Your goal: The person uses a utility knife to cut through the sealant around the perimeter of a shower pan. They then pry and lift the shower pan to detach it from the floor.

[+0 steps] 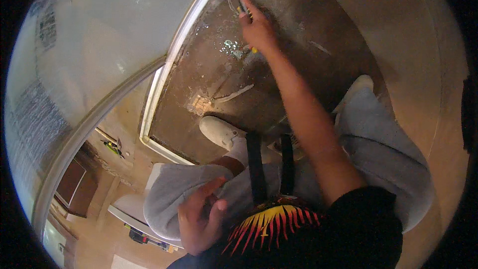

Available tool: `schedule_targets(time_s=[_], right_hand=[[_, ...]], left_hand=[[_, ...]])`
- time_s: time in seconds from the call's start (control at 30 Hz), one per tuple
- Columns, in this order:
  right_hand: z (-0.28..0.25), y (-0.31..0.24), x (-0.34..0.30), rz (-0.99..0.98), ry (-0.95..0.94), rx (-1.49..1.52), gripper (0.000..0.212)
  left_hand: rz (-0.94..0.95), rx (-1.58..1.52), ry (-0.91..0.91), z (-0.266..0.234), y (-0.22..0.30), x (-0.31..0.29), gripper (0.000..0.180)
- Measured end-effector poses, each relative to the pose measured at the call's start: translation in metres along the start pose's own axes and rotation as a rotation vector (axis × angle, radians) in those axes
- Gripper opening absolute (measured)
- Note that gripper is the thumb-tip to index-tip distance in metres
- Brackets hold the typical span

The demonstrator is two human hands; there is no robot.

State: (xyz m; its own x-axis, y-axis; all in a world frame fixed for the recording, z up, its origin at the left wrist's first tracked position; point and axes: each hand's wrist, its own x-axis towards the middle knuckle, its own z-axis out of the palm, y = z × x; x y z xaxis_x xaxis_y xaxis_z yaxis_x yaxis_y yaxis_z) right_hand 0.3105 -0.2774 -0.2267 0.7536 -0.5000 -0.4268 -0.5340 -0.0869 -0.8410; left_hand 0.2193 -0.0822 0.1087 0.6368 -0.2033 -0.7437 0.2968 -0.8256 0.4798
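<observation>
My right hand [259, 27] is closed around a hand tool with a grey and yellow handle [242, 5], reaching far forward over a stained brown floor [303, 45]. The tool's dark far end is blurred against the floor, close to the white frame [172, 55], so I cannot make out its kind. Wet, shiny spots [231, 48] lie on the floor below that hand. Nearer to me is a rough beige patch [201, 104] with a pale streak beside it. My left hand [201, 216] hovers by my left knee, fingers loosely bent and apart, holding nothing visible.
A large curved glass panel [114, 30] with a metal rail [107, 104] fills the left. Beyond the frame lie a green and black tool [114, 147] and, lower, several tools [144, 236]. My left shoe [219, 132] stands near the beige patch; a pale wall curves on the right.
</observation>
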Motion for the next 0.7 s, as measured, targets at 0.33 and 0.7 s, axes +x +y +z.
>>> schedule_targets(time_s=[0.33, 0.7], right_hand=[[0.049, -0.014, -0.042, 0.029, -0.106, -0.131, 0.057], [0.015, -0.011, -0.021, 0.116, -0.205, 0.153, 0.05]], left_hand=[[-0.036, -0.018, -0.036, -0.005, 0.0, -0.001, 0.036], [-0.126, 0.01, -0.025, 0.003, 0.012, -0.008, 0.033]])
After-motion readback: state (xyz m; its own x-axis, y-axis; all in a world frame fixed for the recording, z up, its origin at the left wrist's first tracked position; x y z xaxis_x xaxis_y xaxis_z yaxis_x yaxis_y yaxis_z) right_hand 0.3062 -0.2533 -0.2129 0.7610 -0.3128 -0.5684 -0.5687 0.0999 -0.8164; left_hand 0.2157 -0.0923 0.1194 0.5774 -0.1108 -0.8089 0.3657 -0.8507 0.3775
